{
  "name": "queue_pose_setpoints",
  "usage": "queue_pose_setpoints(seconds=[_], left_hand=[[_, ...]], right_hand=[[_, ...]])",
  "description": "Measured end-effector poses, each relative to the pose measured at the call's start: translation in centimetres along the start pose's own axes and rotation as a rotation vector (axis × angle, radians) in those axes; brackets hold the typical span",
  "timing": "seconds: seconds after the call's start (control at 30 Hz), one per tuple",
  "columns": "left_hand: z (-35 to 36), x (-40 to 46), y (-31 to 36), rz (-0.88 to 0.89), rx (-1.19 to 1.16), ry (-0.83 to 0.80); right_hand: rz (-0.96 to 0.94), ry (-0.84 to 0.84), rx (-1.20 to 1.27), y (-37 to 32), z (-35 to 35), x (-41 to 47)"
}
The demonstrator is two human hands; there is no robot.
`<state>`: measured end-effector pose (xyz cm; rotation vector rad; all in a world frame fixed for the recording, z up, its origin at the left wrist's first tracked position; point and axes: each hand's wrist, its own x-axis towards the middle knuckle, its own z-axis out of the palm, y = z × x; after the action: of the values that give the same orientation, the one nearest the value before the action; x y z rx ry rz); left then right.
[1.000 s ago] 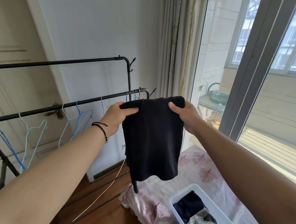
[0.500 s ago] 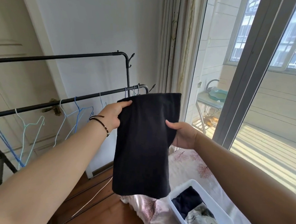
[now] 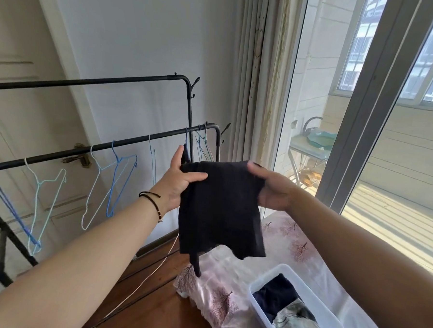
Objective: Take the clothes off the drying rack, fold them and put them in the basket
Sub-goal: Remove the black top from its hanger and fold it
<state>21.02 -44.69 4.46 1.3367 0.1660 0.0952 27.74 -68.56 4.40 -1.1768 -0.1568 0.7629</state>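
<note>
Both hands hold a black garment above the floral bedspread.

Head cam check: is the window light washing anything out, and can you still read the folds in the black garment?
Head view: sunlight through the window blows out the balcony floor at right; the black garment reads as a near-flat dark mass, folds barely visible; the right hand is backlit and slightly motion-blurred; the left hand is sharp; wide-angle bending curves the drying rack bars.

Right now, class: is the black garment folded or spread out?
Folded, not yet finished. The black garment hangs doubled over between the left hand and right hand, layered edges and one strip dangling below.
</note>
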Motion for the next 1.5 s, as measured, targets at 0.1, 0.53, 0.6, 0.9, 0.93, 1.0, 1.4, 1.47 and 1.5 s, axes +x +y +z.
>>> queue_pose_setpoints(seconds=[0.1,0.53,0.6,0.9,0.93,1.0,1.4,1.47,1.5], left_hand=[[-1.1,-0.1,0.1,0.032,0.068,-0.013],[-2.2,2.0,-0.2,0.168,0.842,0.091],[-2.0,2.3,-0.5,0.237,0.983,0.166],[-3.3,4.4,-1.6,0.216,1.193,0.290],[-3.5,4.4,-1.6,0.187,1.042,0.233],[-3.5,3.9,-1.6,0.085,0.636,0.107],[-0.4,3.1,-0.7,-0.009,0.026,0.032],[-0.4,3.1,-0.6,-0.025,0.014,-0.001],[-0.5,3.2,-0.5,-0.037,0.008,-0.012]], right_hand=[[0.007,0.128,-0.193,-0.3,-0.9,0.6],[-0.181,0.202,-0.334,0.0,-1.5,1.7],[-0.167,0.168,-0.458,0.4,-1.2,2.1],[-0.300,0.393,-1.053,0.3,-0.6,1.8],[-0.296,0.394,-1.019,0.2,-0.7,1.7],[-0.276,0.404,-0.846,0.1,-1.1,1.5],[-0.126,-0.001,-0.290,3.0,-2.7,2.7],[-0.075,-0.014,-0.380,3.2,-2.5,2.6],[-0.059,0.003,-0.400,3.3,-2.4,2.7]])
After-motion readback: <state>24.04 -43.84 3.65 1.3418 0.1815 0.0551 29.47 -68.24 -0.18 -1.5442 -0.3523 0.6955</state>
